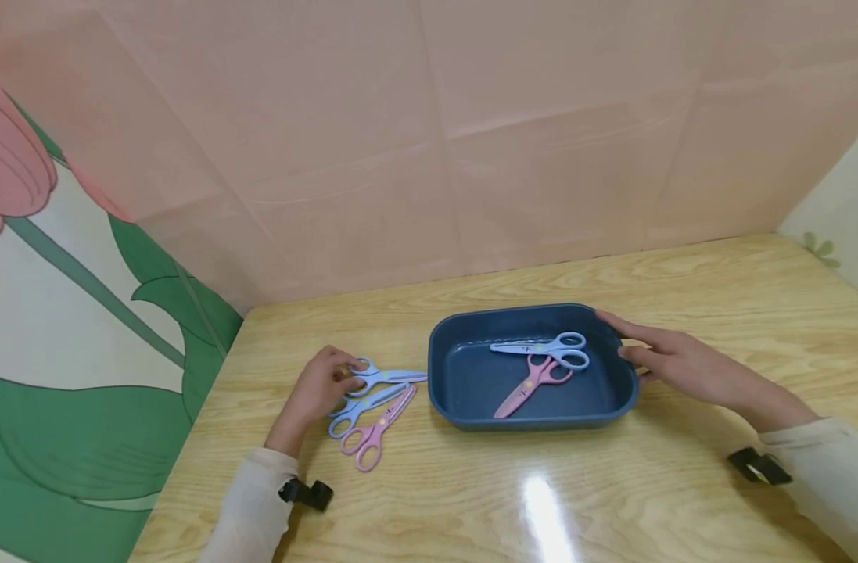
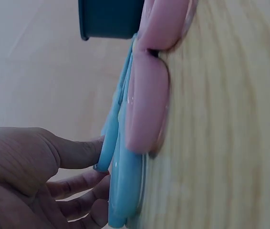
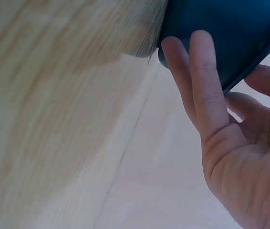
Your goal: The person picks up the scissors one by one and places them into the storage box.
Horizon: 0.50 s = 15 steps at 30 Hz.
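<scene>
My left hand pinches the handle of the farthest blue pair of scissors, left of the dark blue tray. In the left wrist view, thumb and fingers meet around that handle. Close beside it lie a second blue pair of scissors and a pink pair, blades toward the tray. Inside the tray, another blue pair of scissors overlaps another pink pair. My right hand grips the tray's right end, with digits on both sides of the rim, as the right wrist view also shows.
The wooden table meets a pink-covered wall behind the tray. A panel with painted tulips stands along the left side, and a pale wall at the right. Black straps sit on both wrists.
</scene>
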Motion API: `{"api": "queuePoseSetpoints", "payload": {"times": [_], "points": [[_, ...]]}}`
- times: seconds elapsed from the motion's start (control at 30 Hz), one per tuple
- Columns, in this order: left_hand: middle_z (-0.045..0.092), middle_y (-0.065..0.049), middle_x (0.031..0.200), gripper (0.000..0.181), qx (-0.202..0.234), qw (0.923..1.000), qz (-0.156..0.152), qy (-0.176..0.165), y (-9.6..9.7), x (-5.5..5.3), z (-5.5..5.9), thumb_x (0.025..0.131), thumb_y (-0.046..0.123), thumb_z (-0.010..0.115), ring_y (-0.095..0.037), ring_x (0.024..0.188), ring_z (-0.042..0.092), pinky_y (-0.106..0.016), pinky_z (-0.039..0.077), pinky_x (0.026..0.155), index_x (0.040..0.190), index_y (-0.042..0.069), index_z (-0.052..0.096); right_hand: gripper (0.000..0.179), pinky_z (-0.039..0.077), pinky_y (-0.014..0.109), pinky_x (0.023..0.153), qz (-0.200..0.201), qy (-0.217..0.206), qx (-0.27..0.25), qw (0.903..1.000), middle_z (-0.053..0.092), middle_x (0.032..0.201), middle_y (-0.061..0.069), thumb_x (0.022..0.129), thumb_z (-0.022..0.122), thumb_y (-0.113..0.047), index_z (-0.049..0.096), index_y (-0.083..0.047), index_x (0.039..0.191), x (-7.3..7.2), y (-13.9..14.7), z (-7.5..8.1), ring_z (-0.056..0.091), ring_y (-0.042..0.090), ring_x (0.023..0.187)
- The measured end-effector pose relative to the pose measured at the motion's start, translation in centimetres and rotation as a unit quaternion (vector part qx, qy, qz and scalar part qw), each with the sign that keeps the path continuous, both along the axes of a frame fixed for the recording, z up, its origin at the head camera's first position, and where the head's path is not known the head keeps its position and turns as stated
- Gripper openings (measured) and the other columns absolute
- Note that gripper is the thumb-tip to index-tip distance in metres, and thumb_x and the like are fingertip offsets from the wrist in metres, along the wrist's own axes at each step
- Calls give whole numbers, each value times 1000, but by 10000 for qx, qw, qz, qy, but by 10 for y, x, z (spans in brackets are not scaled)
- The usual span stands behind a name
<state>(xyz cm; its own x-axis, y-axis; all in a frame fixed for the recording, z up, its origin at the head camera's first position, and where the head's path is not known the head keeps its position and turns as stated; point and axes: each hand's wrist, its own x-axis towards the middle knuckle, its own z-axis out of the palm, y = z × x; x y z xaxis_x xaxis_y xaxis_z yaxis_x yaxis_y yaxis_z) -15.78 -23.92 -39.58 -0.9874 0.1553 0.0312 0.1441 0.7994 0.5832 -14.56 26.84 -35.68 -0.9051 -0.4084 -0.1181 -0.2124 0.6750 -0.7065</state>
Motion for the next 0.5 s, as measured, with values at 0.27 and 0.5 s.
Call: {"api": "queuePoseSetpoints", "payload": {"times": [0.27,0.5], "points": [[57,-12,109,17,221,9997,-43,24,8,1,-1,86,7,76,-17,82,60,-25,50,69,103,8,74,56,60,26,71,-10,-109,-117,9999,35,153,34,108,41,-25,19,-28,160,2,0,0,70,10,88],[56,-14,116,16,589,9981,18,-155,11,2,2,89,7,73,-29,99,63,-34,58,77,105,9,71,56,60,26,71,-31,-124,-148,9998,39,150,35,108,40,-24,19,-28,160,2,-1,1,70,12,88]]}}
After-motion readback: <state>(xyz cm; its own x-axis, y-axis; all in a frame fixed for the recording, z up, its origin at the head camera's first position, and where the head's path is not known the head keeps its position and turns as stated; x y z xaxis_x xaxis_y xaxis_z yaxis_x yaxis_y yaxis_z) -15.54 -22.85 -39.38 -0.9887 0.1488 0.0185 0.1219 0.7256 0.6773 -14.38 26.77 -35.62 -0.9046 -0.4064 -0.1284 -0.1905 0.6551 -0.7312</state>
